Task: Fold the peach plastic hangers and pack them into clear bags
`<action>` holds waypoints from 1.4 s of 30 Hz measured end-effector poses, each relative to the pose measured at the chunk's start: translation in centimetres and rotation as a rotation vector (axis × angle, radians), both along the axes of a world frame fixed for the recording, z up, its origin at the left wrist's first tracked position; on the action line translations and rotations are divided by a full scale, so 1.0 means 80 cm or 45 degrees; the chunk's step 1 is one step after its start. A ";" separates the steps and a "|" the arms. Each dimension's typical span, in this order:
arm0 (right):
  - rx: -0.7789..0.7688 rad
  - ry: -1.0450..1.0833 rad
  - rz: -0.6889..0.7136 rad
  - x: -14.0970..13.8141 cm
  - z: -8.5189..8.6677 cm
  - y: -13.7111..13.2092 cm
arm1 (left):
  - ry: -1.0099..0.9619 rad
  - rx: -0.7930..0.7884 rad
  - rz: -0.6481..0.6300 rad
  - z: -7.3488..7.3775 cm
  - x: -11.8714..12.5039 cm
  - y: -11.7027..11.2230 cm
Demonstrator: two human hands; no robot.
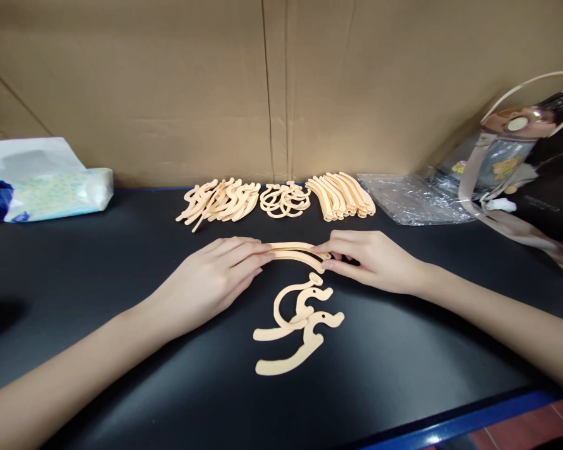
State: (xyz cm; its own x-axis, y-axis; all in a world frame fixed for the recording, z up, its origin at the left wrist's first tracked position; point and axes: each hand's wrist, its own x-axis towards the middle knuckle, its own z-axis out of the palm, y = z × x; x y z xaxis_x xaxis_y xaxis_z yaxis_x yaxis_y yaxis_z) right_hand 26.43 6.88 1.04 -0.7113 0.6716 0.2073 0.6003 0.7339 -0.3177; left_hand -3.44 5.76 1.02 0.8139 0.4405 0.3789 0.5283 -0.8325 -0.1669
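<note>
Two curved, pale peach plastic strips [294,255] lie side by side between my hands, above the middle of the table. The fingers of my left hand [220,269] are closed on their left ends and partly cover them. At the right ends, my right hand [375,259] pinches the strips between thumb and fingers. Just below them on the table lie two S-shaped pieces [291,362], each with a small dark hole near its curled end. A thin, C-shaped hook piece [276,306] overlaps the upper one.
Along the back of the black table [169,387] are a pile of S-shaped pieces [229,199], a pile of C-shaped hooks [285,200] and a stack of curved strips [341,197]. A tissue pack [60,194] sits left; a clear plastic bag [413,200] and strapped bottle [497,156] stand right.
</note>
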 end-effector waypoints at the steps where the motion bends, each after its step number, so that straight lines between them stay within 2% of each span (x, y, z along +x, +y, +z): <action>1: 0.007 0.013 -0.005 0.000 0.000 0.000 | -0.004 0.008 0.004 0.001 0.001 -0.001; 6: 0.048 0.039 -0.040 0.001 -0.001 0.000 | -0.012 0.045 0.096 0.007 0.001 -0.003; 14: 0.091 -0.027 -0.070 0.002 0.003 -0.003 | 0.112 0.216 0.211 0.013 -0.005 0.003; 19: 0.148 -0.070 -0.069 0.003 0.006 -0.002 | 0.095 0.141 0.270 0.010 -0.016 0.010; 23: 0.347 -0.153 -0.109 0.003 0.007 -0.002 | 0.089 0.075 0.303 0.007 -0.020 0.014; 25: 0.414 -0.114 -0.073 0.002 0.006 -0.005 | 0.064 0.018 0.314 0.006 -0.019 0.015; 28: 0.397 -0.026 0.078 -0.003 0.005 -0.011 | 0.009 -0.085 0.289 0.004 -0.015 0.012; 32: 0.374 -0.077 0.221 -0.011 0.004 -0.019 | -0.060 -0.143 0.211 0.000 -0.011 0.009; 36: 0.306 -0.106 0.220 -0.014 0.006 -0.019 | -0.058 -0.131 0.152 -0.004 -0.010 0.009; 42: 0.122 -0.012 0.185 -0.014 0.006 -0.018 | -0.069 -0.163 0.000 -0.003 -0.004 0.004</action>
